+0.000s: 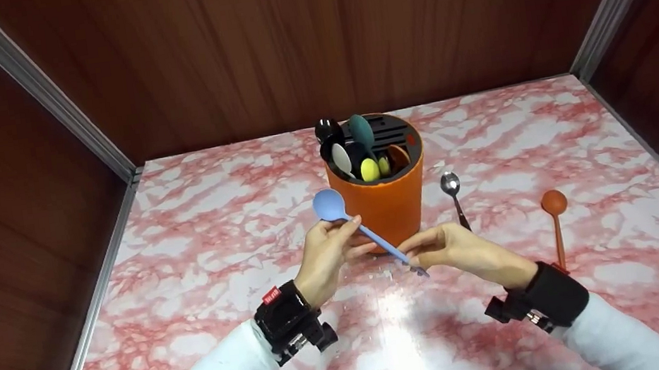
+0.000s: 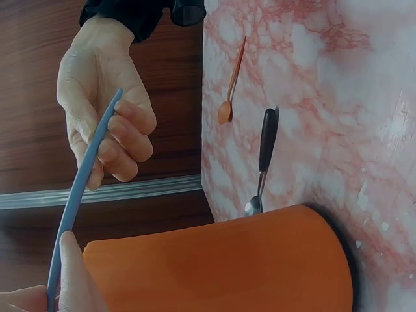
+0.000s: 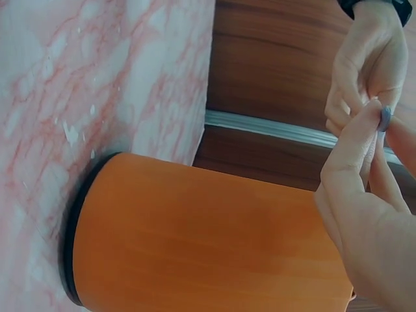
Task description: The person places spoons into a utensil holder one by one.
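Note:
A blue spoon [image 1: 329, 205] slants across the front of the orange utensil holder [image 1: 393, 205], its round bowl at the upper left. Just below the bowl, my left hand [image 1: 321, 259] pinches the handle between thumb and fingers. My right hand [image 1: 456, 251] pinches the same handle near its lower end. In the left wrist view the blue handle [image 2: 79, 185] runs from the left thumb up to the right fingers. Only the tip of the handle [image 3: 385, 118] shows between the right fingertips in the right wrist view.
The holder carries several utensils, among them a teal spoon [image 1: 361, 132], a white one [image 1: 341, 159] and a yellow one [image 1: 369, 170]. To its right on the marbled table [image 1: 218, 257] lie a dark-handled metal spoon [image 1: 450, 184] and an orange spoon [image 1: 554, 203]. Wooden walls [image 1: 285, 44] enclose the table.

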Demonstrator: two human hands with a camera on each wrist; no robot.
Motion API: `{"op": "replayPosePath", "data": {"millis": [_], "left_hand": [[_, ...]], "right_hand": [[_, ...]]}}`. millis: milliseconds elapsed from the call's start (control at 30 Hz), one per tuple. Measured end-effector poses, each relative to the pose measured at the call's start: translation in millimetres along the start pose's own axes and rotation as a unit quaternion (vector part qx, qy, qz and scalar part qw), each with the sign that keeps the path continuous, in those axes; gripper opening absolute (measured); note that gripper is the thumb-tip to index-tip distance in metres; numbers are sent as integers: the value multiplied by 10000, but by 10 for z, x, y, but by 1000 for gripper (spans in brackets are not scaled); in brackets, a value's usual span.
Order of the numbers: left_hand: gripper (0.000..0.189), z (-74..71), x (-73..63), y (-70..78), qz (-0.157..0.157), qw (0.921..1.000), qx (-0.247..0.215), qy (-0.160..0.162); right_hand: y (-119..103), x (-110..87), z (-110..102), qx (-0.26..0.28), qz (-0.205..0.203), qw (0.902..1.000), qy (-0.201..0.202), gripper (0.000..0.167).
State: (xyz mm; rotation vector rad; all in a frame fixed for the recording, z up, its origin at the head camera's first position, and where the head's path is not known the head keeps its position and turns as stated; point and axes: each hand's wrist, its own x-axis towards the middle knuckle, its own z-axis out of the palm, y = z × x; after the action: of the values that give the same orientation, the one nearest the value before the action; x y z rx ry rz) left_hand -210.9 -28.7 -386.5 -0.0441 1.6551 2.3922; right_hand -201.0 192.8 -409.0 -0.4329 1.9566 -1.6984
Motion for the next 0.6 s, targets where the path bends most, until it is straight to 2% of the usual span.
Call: {"op": "replayPosePath", "data": {"millis": [333,600], "left_hand": [[4,20,9,116,179,9998,30,13],[6,47,57,285,509,9983,90,268]], "right_hand": [[-26,31,3,-34,-69,9993,355,31],[16,36,-4,114,-212,9990,372,31]]}}
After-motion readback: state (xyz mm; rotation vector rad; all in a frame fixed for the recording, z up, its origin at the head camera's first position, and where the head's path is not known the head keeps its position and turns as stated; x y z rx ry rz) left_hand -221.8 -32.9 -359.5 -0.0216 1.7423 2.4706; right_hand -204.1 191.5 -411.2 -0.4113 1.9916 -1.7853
